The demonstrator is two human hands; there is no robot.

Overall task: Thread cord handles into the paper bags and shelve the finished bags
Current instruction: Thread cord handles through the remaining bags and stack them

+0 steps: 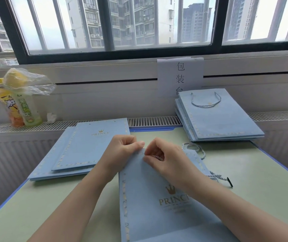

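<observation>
While both grips pinch, right on twisted cord: pale-blue gold-crowned bag, flat.

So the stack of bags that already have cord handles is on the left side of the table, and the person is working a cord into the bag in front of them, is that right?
Not quite. The head view shows the stack with cord handles at the far right of the table; the stack on the left has no handles showing. The rest stands: the right hand pinches a cord at the top of the front bag, which the left hand holds.
</observation>
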